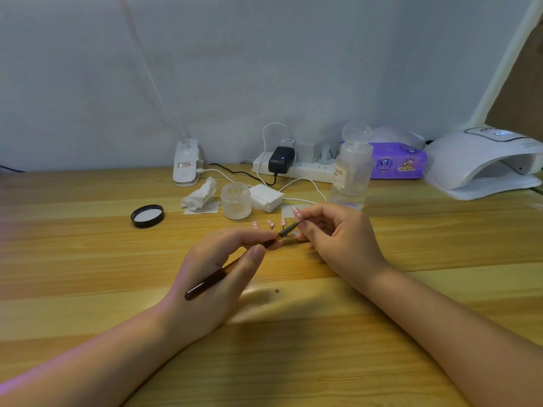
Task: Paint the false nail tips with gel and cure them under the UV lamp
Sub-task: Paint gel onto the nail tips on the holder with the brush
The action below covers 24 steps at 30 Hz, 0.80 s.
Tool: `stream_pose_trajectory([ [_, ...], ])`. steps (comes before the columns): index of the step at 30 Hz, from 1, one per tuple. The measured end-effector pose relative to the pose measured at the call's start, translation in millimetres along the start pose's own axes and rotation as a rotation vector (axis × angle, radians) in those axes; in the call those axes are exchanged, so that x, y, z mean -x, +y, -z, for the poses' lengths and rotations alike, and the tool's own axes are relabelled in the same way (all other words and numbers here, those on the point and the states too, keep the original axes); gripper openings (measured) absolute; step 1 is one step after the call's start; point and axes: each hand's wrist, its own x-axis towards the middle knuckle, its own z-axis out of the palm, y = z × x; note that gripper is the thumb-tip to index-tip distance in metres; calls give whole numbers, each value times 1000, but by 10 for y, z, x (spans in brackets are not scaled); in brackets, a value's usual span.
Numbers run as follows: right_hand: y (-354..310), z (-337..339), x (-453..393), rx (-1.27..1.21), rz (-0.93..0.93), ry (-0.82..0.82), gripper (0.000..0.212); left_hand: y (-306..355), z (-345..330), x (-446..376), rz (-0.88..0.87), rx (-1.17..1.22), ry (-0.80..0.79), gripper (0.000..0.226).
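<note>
We are gripping the brush in our left hand, steadying its bristles lightly against the nail tip that our right hand is pinching mid-desk.

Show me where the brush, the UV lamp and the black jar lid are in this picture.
brush [211,279]: head view, on the dark handle lying across the left hand.
UV lamp [470,155]: head view, on the white top of its dome.
black jar lid [147,215]: head view, on its pale inner face.
</note>
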Motion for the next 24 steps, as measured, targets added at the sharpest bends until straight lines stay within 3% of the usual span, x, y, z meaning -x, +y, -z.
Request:
stream_pose_trajectory([
  [6,19,-12,-2,-4,8,18,10,-18,14,-23,-44,-33,20,27],
  [13,18,-3,-10,48,36,32,22,-1,32,-13,-53,3,-22,26],
  [24,6,-6,-5,51,27,24,8,4,20,-35,15,78,19,27],
])
